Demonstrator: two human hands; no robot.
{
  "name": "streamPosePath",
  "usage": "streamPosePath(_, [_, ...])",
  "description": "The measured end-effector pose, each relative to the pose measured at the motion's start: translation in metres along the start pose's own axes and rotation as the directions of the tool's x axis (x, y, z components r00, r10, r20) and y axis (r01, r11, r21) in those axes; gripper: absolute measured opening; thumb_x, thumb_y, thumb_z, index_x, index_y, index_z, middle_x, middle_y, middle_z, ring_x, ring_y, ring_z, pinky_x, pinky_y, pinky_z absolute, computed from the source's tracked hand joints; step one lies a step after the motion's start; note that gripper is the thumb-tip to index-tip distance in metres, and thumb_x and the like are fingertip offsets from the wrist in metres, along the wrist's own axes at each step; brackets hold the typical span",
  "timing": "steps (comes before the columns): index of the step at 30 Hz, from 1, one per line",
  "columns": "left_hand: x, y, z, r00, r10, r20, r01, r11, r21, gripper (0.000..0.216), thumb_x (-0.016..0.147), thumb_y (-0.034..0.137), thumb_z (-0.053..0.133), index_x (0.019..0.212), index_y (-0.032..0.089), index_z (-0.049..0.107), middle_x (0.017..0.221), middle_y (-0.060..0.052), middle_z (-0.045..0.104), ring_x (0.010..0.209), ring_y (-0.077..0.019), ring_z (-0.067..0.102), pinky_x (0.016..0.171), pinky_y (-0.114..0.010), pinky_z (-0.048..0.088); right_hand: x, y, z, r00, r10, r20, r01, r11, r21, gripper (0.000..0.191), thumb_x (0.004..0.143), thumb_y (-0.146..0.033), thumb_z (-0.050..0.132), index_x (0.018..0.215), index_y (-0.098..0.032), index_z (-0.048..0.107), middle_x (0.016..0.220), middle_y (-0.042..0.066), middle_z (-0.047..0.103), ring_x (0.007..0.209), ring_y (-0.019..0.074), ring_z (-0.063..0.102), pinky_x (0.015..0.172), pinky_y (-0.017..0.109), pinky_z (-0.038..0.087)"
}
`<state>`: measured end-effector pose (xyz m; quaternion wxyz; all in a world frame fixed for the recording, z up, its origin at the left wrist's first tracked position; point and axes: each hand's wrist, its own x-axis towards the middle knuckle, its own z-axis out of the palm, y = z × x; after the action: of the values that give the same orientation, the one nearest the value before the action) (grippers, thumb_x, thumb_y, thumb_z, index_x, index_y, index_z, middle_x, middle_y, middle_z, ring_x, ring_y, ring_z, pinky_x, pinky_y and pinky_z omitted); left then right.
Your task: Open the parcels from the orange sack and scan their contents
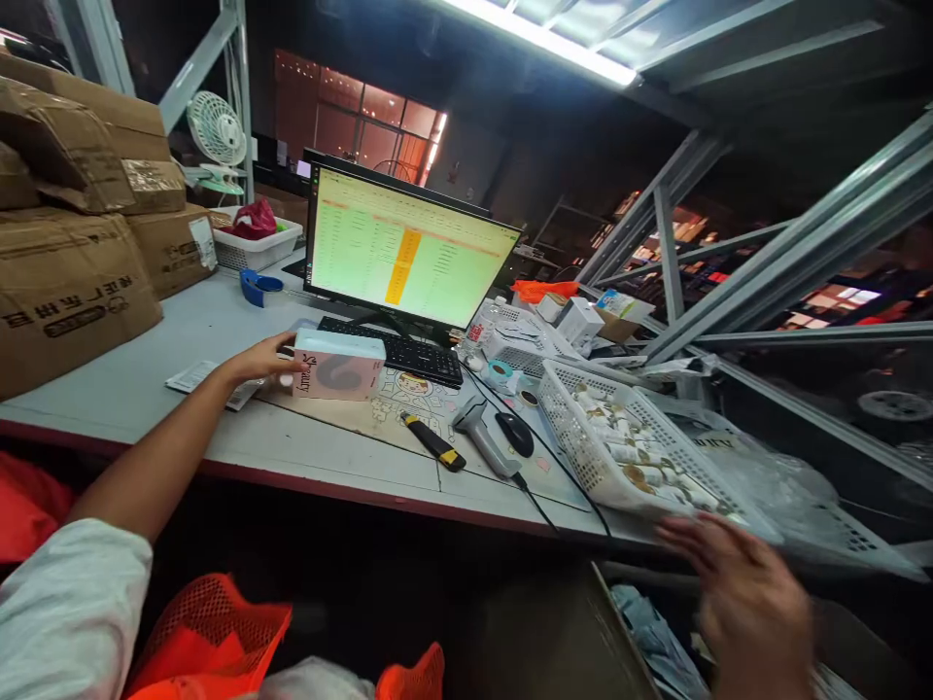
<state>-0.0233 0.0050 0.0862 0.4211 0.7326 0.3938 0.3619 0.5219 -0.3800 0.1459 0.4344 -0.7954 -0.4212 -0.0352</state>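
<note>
Sitting on the brown mat near the front of the bench (146,389), the pink and white box (339,366) is being touched at its left end by the person's left hand (257,362), whose fingers are pressing against the side rather than wrapping around it. The black keyboard (408,356) is lying just behind the box, with the lit monitor (404,248) standing behind that. To the right, a yellow-and-black utility knife (435,442), a grey barcode scanner (485,436) and a black mouse (515,433) are lying close together on the mat. The right hand (743,593) is hovering open and blurred, holding nothing, just below the white basket (583,437) of small rolls, which is overhanging the bench edge at a tilt. A careless sweep of that hand could probably knock the basket off and spill the rolls, and the box, pushed only from one side, could slide into the keyboard or knife.
</note>
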Motion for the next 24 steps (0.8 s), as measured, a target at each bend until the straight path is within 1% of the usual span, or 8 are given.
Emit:
streamPosePath(1, [-0.005,0.002,0.002,0.999,0.034,-0.013,-0.033,0.998,0.057,0.083,0.067,0.056,0.084,0.134,0.014,0.059,0.134,-0.017,0.067,0.122,-0.0343,0.063,0.103,-0.048,0.052,0.015,-0.006,0.026,0.999,0.038,-0.006,-0.037,0.988,0.153,0.06,0.087,-0.073,0.055,0.114,-0.02,0.065,0.101,0.022,0.073,0.089,0.0333,0.074,0.084,0.051,0.06])
streamPosePath(3, [-0.018,0.004,0.01,0.984,0.166,-0.072,-0.147,0.967,0.21,0.073,0.073,0.046,0.08,0.135,0.016,0.058,0.137,-0.015,0.065,0.126,-0.0335,0.061,0.111,-0.05,0.047,0.041,-0.022,0.082,0.992,0.025,0.122,-0.048,0.981,0.19,0.061,0.075,-0.068,0.068,0.109,-0.018,0.065,0.097,0.017,0.075,0.089,0.0332,0.074,0.087,0.051,0.06])
streamPosePath(6, [-0.042,0.002,0.035,0.901,0.431,-0.048,-0.373,0.826,0.421,0.061,0.079,0.02,0.068,0.139,0.019,0.055,0.145,-0.013,0.059,0.139,-0.0315,0.05,0.12,-0.052,0.038,0.064,-0.047,0.154,0.946,-0.07,0.316,0.095,0.993,-0.065,0.055,0.082,-0.049,0.064,0.122,-0.011,0.064,0.117,0.02,0.073,0.109,0.032,0.07,0.102,0.047,0.053])
streamPosePath(9, [-0.065,-0.01,0.063,0.805,0.592,0.036,-0.515,0.668,0.537,0.06,0.08,0.003,0.058,0.137,0.021,0.058,0.151,-0.011,0.055,0.151,-0.0295,0.037,0.124,-0.055,0.034,0.068,-0.061,0.199,0.895,-0.083,0.437,0.238,0.92,-0.312,0.067,0.089,-0.041,0.059,0.144,-0.004,0.05,0.144,0.025,0.058,0.133,0.0358,0.056,0.112,0.047,0.043])
streamPosePath(12, [-0.082,-0.023,0.079,0.766,0.641,0.048,-0.545,0.609,0.576,0.06,0.083,-0.002,0.055,0.136,0.025,0.059,0.152,-0.01,0.054,0.154,-0.0288,0.032,0.122,-0.056,0.038,0.064,-0.064,0.221,0.866,0.005,0.5,0.263,0.845,-0.465,0.076,0.094,-0.046,0.055,0.155,-0.005,0.037,0.144,0.027,0.056,0.133,0.0401,0.056,0.107,0.049,0.044])
streamPosePath(16, [-0.088,-0.03,0.082,0.739,0.67,0.074,-0.567,0.559,0.605,0.056,0.087,-0.002,0.053,0.135,0.027,0.06,0.156,-0.01,0.05,0.155,-0.0284,0.031,0.119,-0.056,0.042,0.059,-0.066,0.229,0.874,0.076,0.48,0.241,0.79,-0.563,0.079,0.095,-0.047,0.054,0.158,-0.005,0.031,0.132,0.03,0.063,0.121,0.0411,0.064,0.097,0.049,0.048])
streamPosePath(21, [-0.087,-0.027,0.081,0.692,0.721,0.046,-0.61,0.55,0.57,0.058,0.088,-0.002,0.053,0.137,0.028,0.059,0.155,-0.009,0.051,0.152,-0.027,0.036,0.117,-0.053,0.045,0.057,-0.068,0.228,0.86,0.104,0.5,0.255,0.761,-0.596,0.065,0.094,-0.046,0.056,0.145,-0.005,0.05,0.128,0.028,0.065,0.117,0.0405,0.065,0.093,0.046,0.05])
streamPosePath(24, [-0.087,-0.027,0.083,0.734,0.678,0.039,-0.573,0.588,0.571,0.054,0.089,0.001,0.056,0.136,0.028,0.061,0.152,-0.008,0.055,0.151,-0.0269,0.039,0.118,-0.053,0.045,0.059,-0.065,0.228,0.848,0.112,0.519,0.262,0.762,-0.593,0.057,0.094,-0.047,0.055,0.136,-0.008,0.058,0.124,0.026,0.068,0.115,0.04,0.066,0.091,0.045,0.05])
